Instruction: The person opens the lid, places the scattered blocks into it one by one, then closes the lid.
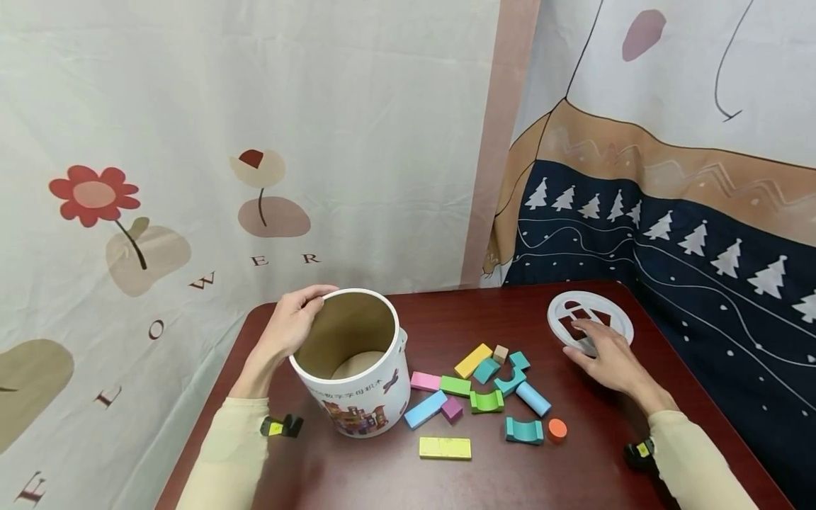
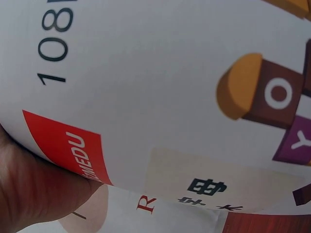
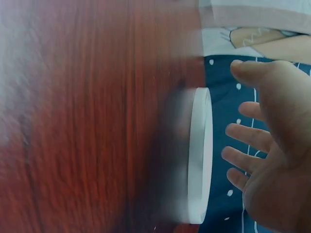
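A printed cloth (image 1: 382, 106) hangs behind a dark red table (image 1: 497, 489). A white bucket (image 1: 363, 404), its mouth uncovered, is near the table's left edge, toward the far left corner. The left hand (image 1: 292, 322) grips its rim, fingers curled over it. The right hand (image 1: 615, 361) hovers near the right edge, fingers spread wide apart and holding nothing, just clear of the white cut-out lid (image 1: 625, 322), which lies by the far right corner. Between bucket and lid lie coloured blocks (image 1: 455, 385): a yellow slab (image 1: 445, 448) closest to the near edge, an orange disc (image 1: 557, 430), and a small wooden cube (image 1: 500, 354) toward the far edge.
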Motion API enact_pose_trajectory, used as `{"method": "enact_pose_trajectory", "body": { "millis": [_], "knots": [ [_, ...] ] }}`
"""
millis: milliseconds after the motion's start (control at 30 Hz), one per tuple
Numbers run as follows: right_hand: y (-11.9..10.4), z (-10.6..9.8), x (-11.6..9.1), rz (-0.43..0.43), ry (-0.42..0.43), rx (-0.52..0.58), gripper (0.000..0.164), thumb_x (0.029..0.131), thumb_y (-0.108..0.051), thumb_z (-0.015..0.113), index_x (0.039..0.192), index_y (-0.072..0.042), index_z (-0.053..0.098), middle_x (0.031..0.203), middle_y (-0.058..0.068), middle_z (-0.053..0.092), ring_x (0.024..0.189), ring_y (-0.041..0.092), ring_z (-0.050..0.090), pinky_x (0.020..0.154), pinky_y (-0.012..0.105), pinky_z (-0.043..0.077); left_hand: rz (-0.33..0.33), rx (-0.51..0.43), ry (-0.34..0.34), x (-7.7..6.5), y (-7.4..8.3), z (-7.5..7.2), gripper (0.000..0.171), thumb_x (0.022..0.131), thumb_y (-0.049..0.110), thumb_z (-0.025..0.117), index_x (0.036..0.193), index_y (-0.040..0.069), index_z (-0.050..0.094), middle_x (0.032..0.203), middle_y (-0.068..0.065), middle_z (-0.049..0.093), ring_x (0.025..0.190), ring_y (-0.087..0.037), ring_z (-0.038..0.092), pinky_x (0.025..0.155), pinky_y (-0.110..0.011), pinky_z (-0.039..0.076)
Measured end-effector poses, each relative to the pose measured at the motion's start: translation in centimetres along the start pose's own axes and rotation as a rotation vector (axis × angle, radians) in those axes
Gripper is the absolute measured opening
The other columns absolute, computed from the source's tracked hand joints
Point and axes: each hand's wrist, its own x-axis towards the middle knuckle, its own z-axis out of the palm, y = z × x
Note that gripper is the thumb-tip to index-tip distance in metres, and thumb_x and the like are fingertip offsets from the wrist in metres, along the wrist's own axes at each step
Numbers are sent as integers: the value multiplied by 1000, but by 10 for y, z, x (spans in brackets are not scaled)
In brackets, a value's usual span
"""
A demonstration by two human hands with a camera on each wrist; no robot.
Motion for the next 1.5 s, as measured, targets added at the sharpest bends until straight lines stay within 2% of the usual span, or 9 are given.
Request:
{"method": "enact_pose_trajectory", "body": {
  "millis": [100, 267, 433, 633, 900, 1233, 1500],
  "knots": [
    [-6, 1, -1, -35, 7, -4, 79, 94, -46, 72, 150, 4, 48, 151, 28, 44, 136, 49, 34, 104, 73, 26, -1, 8, 4, 0, 0, 0, 34, 108, 9, 45, 131, 8, 71, 121, -13, 72, 104, -28, 66, 89, -47, 48],
    [-20, 3, -2, -53, -17, -5, 84, 93, -51, 71, 156, -3, 43, 156, 25, 39, 141, 47, 30, 108, 72, 23, -10, 11, 5, -1, 0, 0, 34, 109, 9, 45, 132, 7, 70, 123, -14, 71, 105, -27, 65, 90, -47, 48],
    [-38, 6, 2, -81, -66, 5, 84, 94, -54, 69, 156, -4, 43, 158, 24, 37, 142, 44, 29, 109, 72, 21, -8, 10, 10, -1, 2, 0, 34, 108, 9, 45, 131, 7, 70, 123, -14, 71, 105, -27, 65, 90, -47, 48],
    [-65, 14, 15, -144, -119, 13, 79, 95, -51, 69, 156, -7, 45, 160, 21, 36, 143, 41, 29, 109, 72, 24, -8, 8, 11, -2, 1, 0, 34, 109, 9, 45, 131, 6, 70, 123, -14, 71, 105, -27, 65, 90, -47, 48],
    [-86, 29, 32, -186, -193, 1, 72, 97, -45, 69, 153, -4, 50, 156, 19, 43, 140, 36, 37, 109, 64, 34, -8, -4, 1, -1, 1, 1, 34, 109, 9, 45, 132, 6, 70, 123, -14, 71, 105, -27, 66, 89, -47, 49],
    [-97, 42, 44, -194, -282, 22, 63, 99, -38, 69, 147, 1, 55, 149, 19, 51, 134, 34, 46, 107, 59, 42, -6, 8, 5, -1, 1, 1, 34, 108, 9, 46, 131, 7, 70, 123, -13, 71, 106, -26, 65, 90, -47, 48],
    [-100, 51, 53, -227, -302, 14, 49, 98, -29, 71, 135, 1, 64, 132, 12, 63, 115, 23, 58, 99, 48, 51, -1, -3, 10, -1, 0, 1, 34, 108, 9, 45, 130, 7, 71, 122, -13, 71, 105, -27, 65, 89, -46, 48]
  ]
}}
